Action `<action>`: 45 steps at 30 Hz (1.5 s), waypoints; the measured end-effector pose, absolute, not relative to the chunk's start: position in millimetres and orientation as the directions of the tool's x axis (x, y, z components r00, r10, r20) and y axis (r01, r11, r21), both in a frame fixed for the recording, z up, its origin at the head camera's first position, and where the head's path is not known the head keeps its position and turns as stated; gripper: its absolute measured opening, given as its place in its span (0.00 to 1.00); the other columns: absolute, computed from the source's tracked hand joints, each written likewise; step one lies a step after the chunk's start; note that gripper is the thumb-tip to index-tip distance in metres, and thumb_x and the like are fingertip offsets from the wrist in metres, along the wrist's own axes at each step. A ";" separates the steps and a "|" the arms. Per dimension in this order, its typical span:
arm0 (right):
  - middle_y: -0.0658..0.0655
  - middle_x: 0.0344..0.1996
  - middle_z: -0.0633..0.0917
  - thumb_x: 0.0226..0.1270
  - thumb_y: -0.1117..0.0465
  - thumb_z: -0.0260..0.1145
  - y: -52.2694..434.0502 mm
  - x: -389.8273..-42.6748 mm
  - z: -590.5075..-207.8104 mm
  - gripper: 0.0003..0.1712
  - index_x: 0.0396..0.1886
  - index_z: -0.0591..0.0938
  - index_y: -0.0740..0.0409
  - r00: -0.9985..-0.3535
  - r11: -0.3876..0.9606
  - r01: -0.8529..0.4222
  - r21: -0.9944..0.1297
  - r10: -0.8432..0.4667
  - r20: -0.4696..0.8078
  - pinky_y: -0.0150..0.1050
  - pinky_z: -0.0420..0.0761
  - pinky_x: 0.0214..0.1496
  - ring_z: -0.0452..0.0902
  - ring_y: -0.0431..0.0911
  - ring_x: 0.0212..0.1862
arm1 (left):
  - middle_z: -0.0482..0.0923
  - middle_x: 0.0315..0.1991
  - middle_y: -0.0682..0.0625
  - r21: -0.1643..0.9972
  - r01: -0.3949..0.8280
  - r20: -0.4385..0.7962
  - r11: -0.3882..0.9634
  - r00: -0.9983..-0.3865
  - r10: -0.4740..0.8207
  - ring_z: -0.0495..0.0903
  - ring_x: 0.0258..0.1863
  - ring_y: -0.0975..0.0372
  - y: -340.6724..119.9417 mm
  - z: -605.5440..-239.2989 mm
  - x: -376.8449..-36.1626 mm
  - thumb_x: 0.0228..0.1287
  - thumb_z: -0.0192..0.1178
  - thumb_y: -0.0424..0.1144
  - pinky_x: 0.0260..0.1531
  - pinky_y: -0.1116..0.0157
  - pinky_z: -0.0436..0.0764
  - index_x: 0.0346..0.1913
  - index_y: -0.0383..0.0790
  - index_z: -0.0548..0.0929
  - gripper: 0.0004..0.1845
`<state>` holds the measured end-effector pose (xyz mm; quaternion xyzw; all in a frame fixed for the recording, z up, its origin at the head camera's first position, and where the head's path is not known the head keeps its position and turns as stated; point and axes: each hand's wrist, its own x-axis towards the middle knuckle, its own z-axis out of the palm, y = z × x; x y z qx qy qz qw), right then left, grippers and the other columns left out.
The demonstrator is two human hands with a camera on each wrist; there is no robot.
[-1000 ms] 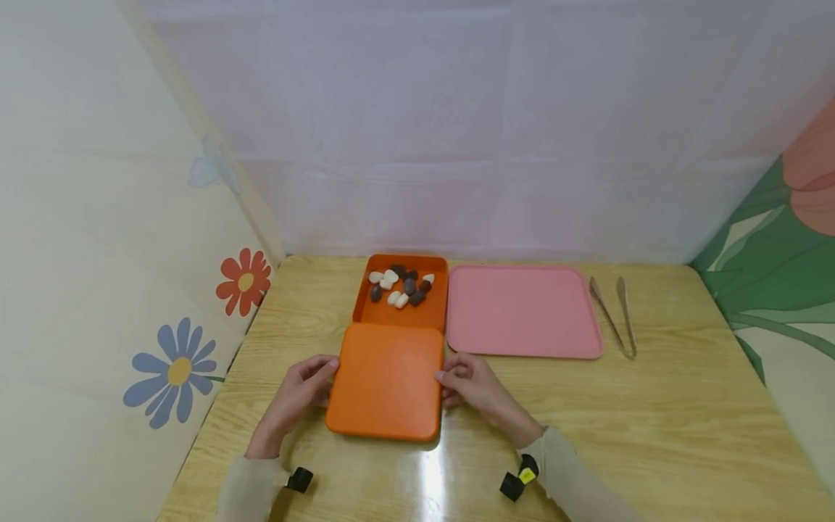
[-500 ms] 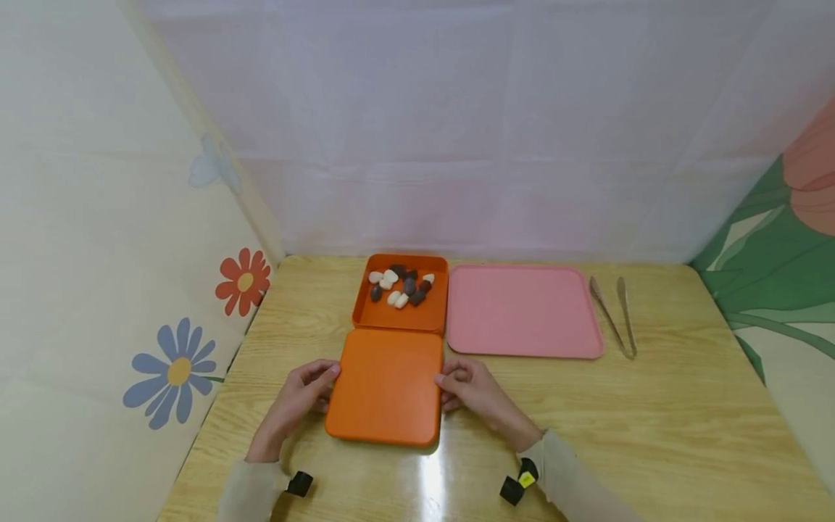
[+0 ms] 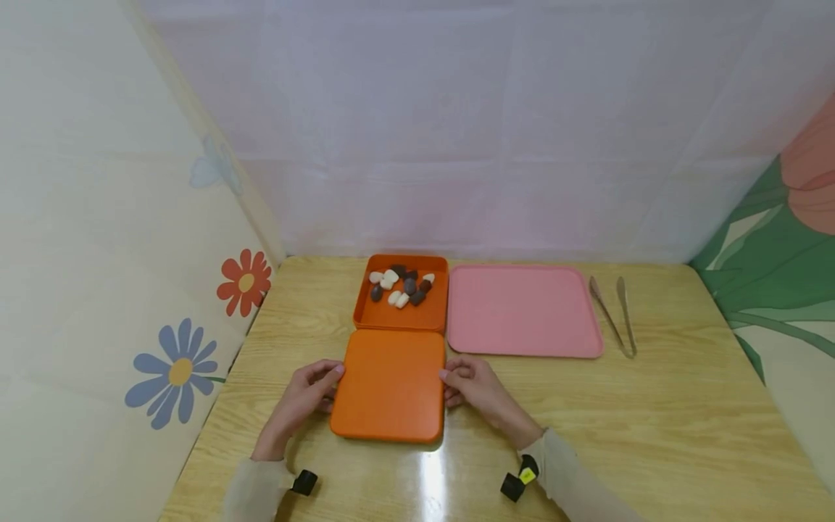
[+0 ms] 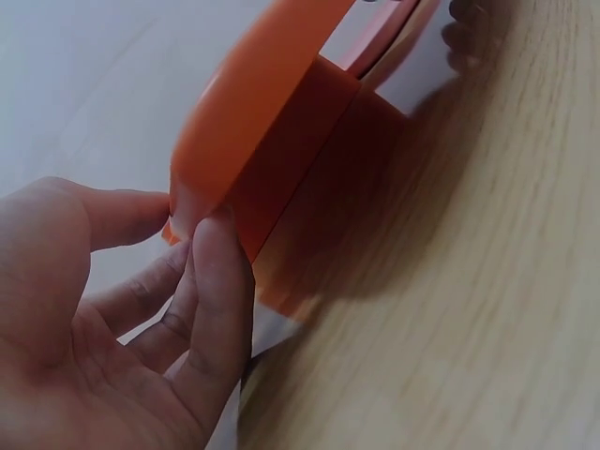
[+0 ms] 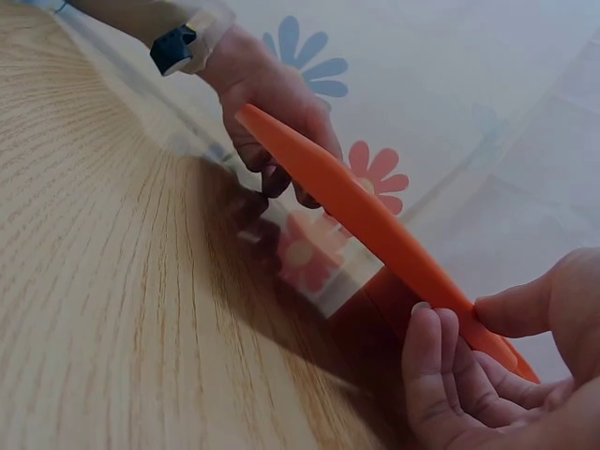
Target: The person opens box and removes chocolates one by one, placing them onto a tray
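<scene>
On a wooden table (image 3: 652, 420) the orange lid (image 3: 389, 384) lies between both hands, just before the box (image 3: 401, 317). Left hand (image 3: 301, 397) pinches its left edge, right hand (image 3: 475, 388) its right edge, thumbs above and fingers beneath, equally near.

We see pink tray (image 3: 522, 312) flat on wooden table (image 3: 685, 420), just right of open orange box (image 3: 401, 317) with white and dark stones (image 3: 399, 286) inside. Metal tongs (image 3: 613, 315) lie right of tray, apart from it. Flower stickers (image 3: 244, 281) on left wall; white curtain behind.
</scene>
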<state>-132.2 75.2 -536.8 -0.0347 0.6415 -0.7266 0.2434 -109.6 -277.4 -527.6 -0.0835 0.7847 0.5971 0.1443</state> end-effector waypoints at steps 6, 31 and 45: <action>0.53 0.29 0.85 0.78 0.67 0.66 76.2 -134.0 -537.8 0.12 0.51 0.76 0.72 -0.881 -0.060 0.301 -0.952 -0.400 -0.253 0.37 0.89 0.35 0.82 0.43 0.29 | 0.86 0.46 0.47 0.911 -0.300 -0.325 0.283 -0.945 0.044 0.85 0.32 0.58 -276.3 -527.2 -111.0 0.83 0.59 0.49 0.28 0.62 0.88 0.68 0.31 0.80 0.25; 0.59 0.35 0.87 0.70 0.62 0.76 72.5 -132.4 -540.8 0.20 0.52 0.81 0.70 -0.927 0.260 0.019 -0.965 -0.358 -0.115 0.37 0.89 0.32 0.86 0.44 0.30 | 0.87 0.55 0.35 0.861 -0.245 -0.316 0.446 -0.945 0.089 0.89 0.38 0.55 -271.1 -514.2 -107.6 0.80 0.63 0.42 0.35 0.60 0.92 0.68 0.28 0.80 0.24; 0.51 0.34 0.85 0.71 0.56 0.75 67.7 -131.7 -544.6 0.19 0.50 0.81 0.64 -0.933 0.434 -0.082 -0.897 -0.350 -0.084 0.31 0.83 0.34 0.80 0.40 0.32 | 0.88 0.47 0.43 0.708 -0.123 -0.203 0.695 -0.979 0.033 0.87 0.42 0.58 -259.5 -512.7 -110.4 0.76 0.66 0.39 0.34 0.68 0.85 0.64 0.31 0.84 0.20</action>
